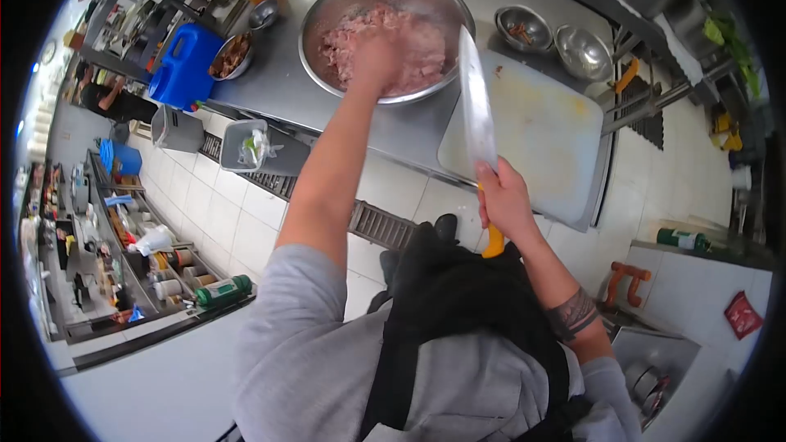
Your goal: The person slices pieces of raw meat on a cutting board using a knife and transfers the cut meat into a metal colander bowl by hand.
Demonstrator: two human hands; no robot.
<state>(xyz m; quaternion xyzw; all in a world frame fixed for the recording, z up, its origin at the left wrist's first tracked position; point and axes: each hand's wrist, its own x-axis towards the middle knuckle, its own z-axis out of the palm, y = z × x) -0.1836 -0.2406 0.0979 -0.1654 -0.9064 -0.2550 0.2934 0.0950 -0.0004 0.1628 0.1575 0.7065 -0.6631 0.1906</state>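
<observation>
My right hand (pixel 506 200) grips a large knife (pixel 475 98) by its yellow handle, blade pointing up and away from me. The blade's tip is beside the rim of a wide metal colander (pixel 304 49), and its lower part lies over the white cutting board (pixel 532 143). Inside the colander is a heap of pink raw meat (pixel 422 45) in small pieces. My left hand (pixel 378 59) is down at the meat, smeared by motion, so its fingers cannot be made out.
Two small metal bowls (pixel 524 29) (pixel 583 52) stand behind the board. To the left are a bowl of brown pieces (pixel 232 57) and a blue jug (pixel 184 65). A grey bin (pixel 237 149) stands below the counter edge. Another person (pixel 110 98) is far left.
</observation>
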